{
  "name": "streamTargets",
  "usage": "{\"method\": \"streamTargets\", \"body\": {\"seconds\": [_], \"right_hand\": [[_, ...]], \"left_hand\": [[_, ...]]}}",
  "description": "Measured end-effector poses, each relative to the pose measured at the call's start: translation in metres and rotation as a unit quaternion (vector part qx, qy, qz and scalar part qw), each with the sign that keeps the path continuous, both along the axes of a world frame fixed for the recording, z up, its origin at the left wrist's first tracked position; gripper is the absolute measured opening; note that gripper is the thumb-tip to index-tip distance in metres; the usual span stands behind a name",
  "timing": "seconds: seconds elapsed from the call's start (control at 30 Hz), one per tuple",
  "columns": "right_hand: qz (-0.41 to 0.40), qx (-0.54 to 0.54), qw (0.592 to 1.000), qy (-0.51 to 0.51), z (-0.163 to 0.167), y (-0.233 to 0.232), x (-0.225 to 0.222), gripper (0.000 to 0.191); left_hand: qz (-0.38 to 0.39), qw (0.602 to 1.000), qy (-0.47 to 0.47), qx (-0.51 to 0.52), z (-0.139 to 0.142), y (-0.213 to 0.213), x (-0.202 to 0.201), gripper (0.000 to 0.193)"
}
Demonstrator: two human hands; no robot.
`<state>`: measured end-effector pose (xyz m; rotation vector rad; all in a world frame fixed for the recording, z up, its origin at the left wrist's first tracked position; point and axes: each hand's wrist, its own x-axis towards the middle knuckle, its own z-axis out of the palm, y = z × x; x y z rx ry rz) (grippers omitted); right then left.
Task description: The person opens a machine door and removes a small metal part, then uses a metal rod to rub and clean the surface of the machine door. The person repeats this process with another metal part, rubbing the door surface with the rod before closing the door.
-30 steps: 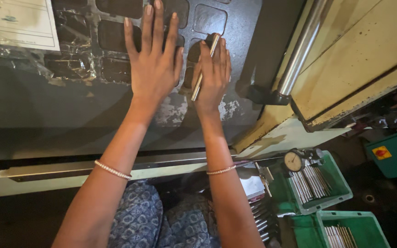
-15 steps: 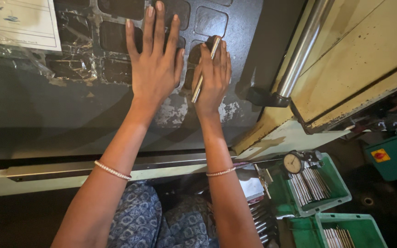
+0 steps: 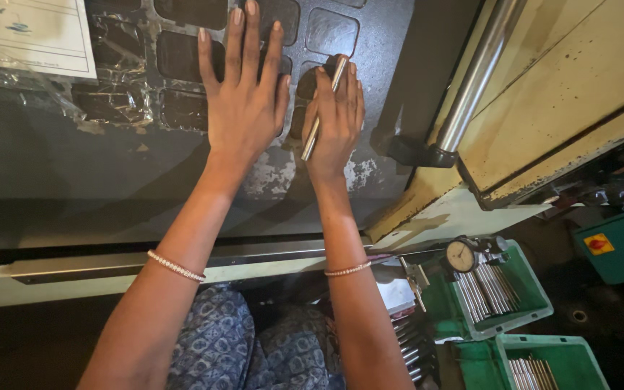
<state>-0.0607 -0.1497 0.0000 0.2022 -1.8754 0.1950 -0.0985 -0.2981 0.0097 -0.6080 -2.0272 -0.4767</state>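
The right hand (image 3: 334, 119) has slid slightly up the panel (image 3: 110, 159), carrying the metal rod (image 3: 321, 110) with it.

Shiny metal rod (image 3: 321, 108); worn matt panel (image 3: 110, 166)

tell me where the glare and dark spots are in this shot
Head view: glare streaks the steel bar and the crinkled plastic film; both hands, left hand and right hand holding a thin metal rod, are sharp; the lower left corner falls into shadow.
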Motion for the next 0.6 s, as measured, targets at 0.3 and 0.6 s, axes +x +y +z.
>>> {"method": "streamTargets", "body": {"seconds": [0.3, 0.6], "right_hand": [[-0.001, 0.0, 1.0, 0.001, 0.0005, 0.0004, 0.0006, 0.034], [-0.006, -0.001, 1.0, -0.002, 0.0021, -0.0016, 0.0016, 0.035]], "left_hand": [[-0.018, 0.999, -0.026, 0.008, 0.0024, 0.0003, 0.0022, 0.059], [-0.005, 1.0, -0.004, 0.007, -0.0004, 0.0012, -0.0005, 0.055]]}}
